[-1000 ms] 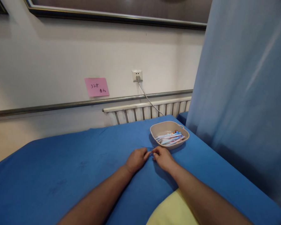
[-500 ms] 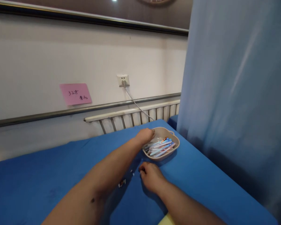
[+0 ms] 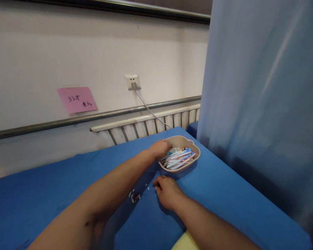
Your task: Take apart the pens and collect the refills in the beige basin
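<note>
A beige bowl [image 3: 191,144] holding several blue, white and pink pens [image 3: 179,159] stands on the blue table [image 3: 54,194]. My left hand [image 3: 160,149] reaches over the bowl's left rim with its fingers curled down among the pens; what they hold is hidden. On the cloth just in front of the bowl rests my right hand [image 3: 168,191], its fingers curled under. A few small pale pen parts [image 3: 135,196] lie on the cloth left of my right hand, under my left forearm.
A blue curtain [image 3: 263,97] hangs close along the right side of the table. Behind the table are a white radiator [image 3: 143,126], a wall socket with a grey cable [image 3: 132,82] and a pink note [image 3: 77,99]. Something yellow [image 3: 186,243] shows at the bottom edge.
A second ago both hands were pinched together on the cloth in front of the bowl. My left hand has since gone into the bowl; small parts now lie on the cloth. The view shifted right.
</note>
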The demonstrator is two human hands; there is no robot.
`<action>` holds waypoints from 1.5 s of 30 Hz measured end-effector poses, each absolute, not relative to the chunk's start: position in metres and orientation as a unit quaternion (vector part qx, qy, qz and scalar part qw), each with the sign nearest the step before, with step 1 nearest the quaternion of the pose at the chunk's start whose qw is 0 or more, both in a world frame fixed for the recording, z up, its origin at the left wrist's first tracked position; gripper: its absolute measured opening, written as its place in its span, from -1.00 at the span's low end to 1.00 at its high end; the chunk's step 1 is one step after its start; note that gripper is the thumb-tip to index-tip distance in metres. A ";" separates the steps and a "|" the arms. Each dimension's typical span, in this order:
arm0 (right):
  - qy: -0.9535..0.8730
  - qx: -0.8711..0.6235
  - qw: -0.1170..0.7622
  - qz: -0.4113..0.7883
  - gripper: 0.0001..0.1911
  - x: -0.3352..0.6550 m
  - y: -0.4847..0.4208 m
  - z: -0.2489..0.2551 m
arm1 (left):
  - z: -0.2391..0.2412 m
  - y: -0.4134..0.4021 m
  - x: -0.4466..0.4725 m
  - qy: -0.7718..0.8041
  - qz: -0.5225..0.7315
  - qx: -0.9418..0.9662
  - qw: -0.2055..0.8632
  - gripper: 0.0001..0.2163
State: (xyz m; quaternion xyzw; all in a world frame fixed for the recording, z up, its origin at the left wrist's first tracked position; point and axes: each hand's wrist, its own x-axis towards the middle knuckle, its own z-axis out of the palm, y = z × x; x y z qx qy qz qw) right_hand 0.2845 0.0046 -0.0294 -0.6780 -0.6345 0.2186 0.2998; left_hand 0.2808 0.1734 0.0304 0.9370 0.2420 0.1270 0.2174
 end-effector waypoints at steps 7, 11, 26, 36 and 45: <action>-0.635 -0.670 0.314 0.222 -0.77 0.284 0.008 -0.036 | 0.017 0.099 0.121 0.424 0.157 0.887 0.097 -0.71; -0.630 -0.670 0.320 0.228 -0.77 0.285 0.009 -0.041 | -0.006 0.059 0.085 0.484 0.073 0.870 0.066 -0.57; -0.625 -0.669 0.331 0.230 -0.78 0.290 0.011 -0.044 | -0.021 0.078 0.144 0.381 0.022 0.921 0.076 -0.76; -0.633 -0.662 0.329 0.232 -0.77 0.291 0.010 -0.045 | -0.027 0.102 0.131 0.478 0.222 0.790 0.313 -0.75; -0.696 -0.635 0.262 0.211 -0.56 0.251 0.016 -0.028 | -0.008 0.108 0.095 0.412 0.361 0.425 0.720 -0.67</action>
